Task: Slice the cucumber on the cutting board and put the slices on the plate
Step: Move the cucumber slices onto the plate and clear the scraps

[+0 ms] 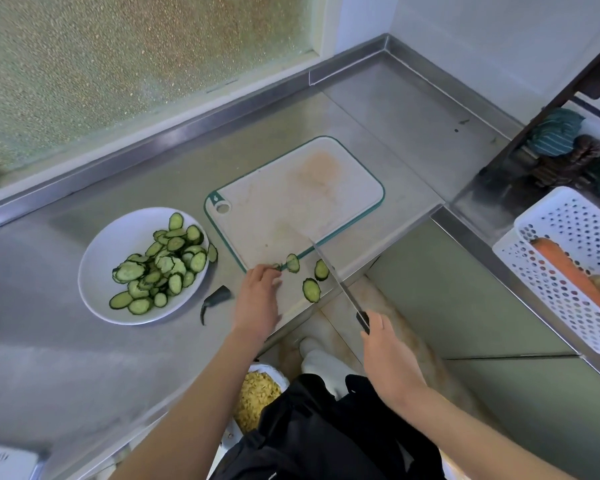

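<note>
cucumber slices (160, 268) mostly heaped on plate (94, 258), left of cutting board (291, 202), towards the bench's front edge. board's middle is bare, so cutting looks done. a few stray slices (311, 289) lie at and just off its near edge. left hand (257, 299) pinches one, likely gathering for the plate. right hand (385, 355) wraps the knife (336, 282) handle, blade low beside the strays, out of the way. stem end (217, 297) discarded by the plate.
</note>
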### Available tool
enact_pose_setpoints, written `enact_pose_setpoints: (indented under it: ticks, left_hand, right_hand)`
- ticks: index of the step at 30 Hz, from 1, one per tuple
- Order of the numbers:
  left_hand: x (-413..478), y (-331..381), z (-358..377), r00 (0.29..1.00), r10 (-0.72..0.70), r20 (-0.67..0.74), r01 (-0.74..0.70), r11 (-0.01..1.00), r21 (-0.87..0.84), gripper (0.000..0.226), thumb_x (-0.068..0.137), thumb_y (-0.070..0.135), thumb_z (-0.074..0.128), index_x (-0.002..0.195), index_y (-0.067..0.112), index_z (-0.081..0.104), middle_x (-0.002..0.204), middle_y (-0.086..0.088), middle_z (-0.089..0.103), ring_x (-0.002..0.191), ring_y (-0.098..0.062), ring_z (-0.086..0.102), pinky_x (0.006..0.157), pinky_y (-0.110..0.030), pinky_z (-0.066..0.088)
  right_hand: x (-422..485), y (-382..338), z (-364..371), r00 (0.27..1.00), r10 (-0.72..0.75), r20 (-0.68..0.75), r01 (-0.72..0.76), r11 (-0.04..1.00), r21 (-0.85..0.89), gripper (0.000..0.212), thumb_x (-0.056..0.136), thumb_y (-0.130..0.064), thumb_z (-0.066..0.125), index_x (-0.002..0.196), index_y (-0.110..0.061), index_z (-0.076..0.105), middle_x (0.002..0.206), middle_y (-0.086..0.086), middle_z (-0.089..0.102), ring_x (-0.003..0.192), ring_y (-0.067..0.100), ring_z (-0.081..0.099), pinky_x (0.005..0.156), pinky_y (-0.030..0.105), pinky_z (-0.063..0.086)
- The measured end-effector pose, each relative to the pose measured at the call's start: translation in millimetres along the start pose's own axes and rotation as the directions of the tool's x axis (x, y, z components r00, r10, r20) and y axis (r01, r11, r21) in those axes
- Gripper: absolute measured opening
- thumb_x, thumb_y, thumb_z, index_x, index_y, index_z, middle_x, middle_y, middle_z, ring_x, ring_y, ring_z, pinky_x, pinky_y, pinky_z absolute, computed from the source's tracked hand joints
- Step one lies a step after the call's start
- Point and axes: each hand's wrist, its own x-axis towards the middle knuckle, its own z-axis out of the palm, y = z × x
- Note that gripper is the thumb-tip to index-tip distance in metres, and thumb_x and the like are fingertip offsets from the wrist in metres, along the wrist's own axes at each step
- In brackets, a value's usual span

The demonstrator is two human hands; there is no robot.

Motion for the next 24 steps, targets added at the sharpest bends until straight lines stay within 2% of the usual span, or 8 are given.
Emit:
enact_pose_setpoints:
  ticks: [2,5,7,11,14,18,21,24]
  left_hand:
    - [-1.2,-6.0,-8.4,0.993,-0.103,-0.063,0.103,0.995,-0.002,0.037,0.082,0.007,0.061,0.118,0.006,0.053,0.129,-0.013,0.049,0.120,-0.031,0.042,0.101,-0.041,0.034]
    - [-0.7,-15.9,-17.4,0.990,-0.142,-0.003,0.142,0.990,-0.018,0.042,0.089,0.005,0.048,0.130,0.003,0.043,0.141,-0.014,0.038,0.130,-0.029,0.032,0.109,-0.039,0.024]
    - [-0.3,-19.3,-20.2,0.991,-0.133,0.031,0.134,0.990,-0.037,0.041,0.090,0.004,0.046,0.131,0.002,0.042,0.143,-0.013,0.035,0.130,-0.029,0.033,0.110,-0.036,0.025]
    - [4.0,-18.5,-23.4,0.990,-0.142,0.016,0.143,0.988,-0.058,0.034,0.091,0.001,0.042,0.125,0.001,0.048,0.138,-0.014,0.042,0.125,-0.030,0.039,0.105,-0.035,0.029]
    - [5.5,-17.6,-23.1,0.990,-0.141,-0.003,0.140,0.987,-0.080,0.031,0.090,-0.001,0.043,0.120,0.000,0.052,0.134,-0.015,0.045,0.123,-0.031,0.041,0.102,-0.036,0.033]
    - [4.2,-18.2,-22.8,0.983,-0.178,0.038,0.181,0.978,-0.101,0.033,0.089,0.001,0.043,0.121,0.002,0.049,0.137,-0.010,0.040,0.119,-0.029,0.046,0.090,-0.036,0.042]
    - [4.5,-19.6,-25.1,0.983,-0.177,0.040,0.180,0.979,-0.098,0.031,0.090,0.001,0.042,0.120,0.002,0.049,0.135,-0.009,0.040,0.113,-0.029,0.049,0.084,-0.035,0.043]
    - [4.3,-18.6,-27.9,0.984,-0.175,0.030,0.178,0.974,-0.137,0.022,0.092,0.004,0.040,0.111,0.002,0.051,0.124,-0.010,0.044,0.099,-0.031,0.053,0.073,-0.031,0.040]
  right_hand:
    - [5.1,9.0,-2.9,0.993,-0.106,0.059,0.099,0.989,0.113,0.031,0.101,-0.017,0.029,0.131,-0.016,0.033,0.119,-0.001,0.049,0.081,0.021,0.058,0.066,0.028,0.049]
    - [13.5,15.8,-7.7,0.999,-0.040,0.006,0.037,0.969,0.245,0.029,0.100,-0.026,0.031,0.128,-0.019,0.037,0.121,-0.002,0.051,0.087,0.030,0.063,0.076,0.039,0.051]
    - [16.5,18.6,-11.8,1.000,0.024,-0.010,-0.020,0.949,0.316,0.028,0.099,-0.027,0.034,0.126,-0.019,0.041,0.120,-0.001,0.056,0.086,0.031,0.063,0.073,0.038,0.050]
    - [22.8,19.5,-20.7,0.992,-0.006,-0.125,0.047,0.944,0.328,0.028,0.099,-0.028,0.038,0.124,-0.018,0.045,0.111,-0.002,0.060,0.078,0.029,0.063,0.063,0.033,0.044]
    - [47.6,10.7,-30.8,0.995,-0.023,-0.100,0.056,0.941,0.333,0.022,0.100,-0.023,0.037,0.121,-0.019,0.043,0.112,-0.005,0.055,0.089,0.022,0.057,0.066,0.030,0.038]
    - [75.1,4.3,-35.9,0.995,-0.093,-0.024,0.096,0.975,0.200,0.037,0.090,0.003,0.041,0.120,-0.019,0.041,0.114,-0.002,0.052,0.099,0.019,0.050,0.068,0.026,0.030]
    - [66.6,13.3,-29.6,0.982,-0.190,-0.004,0.190,0.974,0.121,0.047,0.084,0.008,0.044,0.122,-0.020,0.040,0.114,-0.003,0.052,0.098,0.018,0.049,0.068,0.024,0.028]
    - [54.4,24.9,-25.7,0.957,-0.289,0.012,0.288,0.956,0.055,0.052,0.082,0.007,0.048,0.126,-0.020,0.039,0.115,-0.005,0.052,0.100,0.015,0.048,0.071,0.023,0.029]
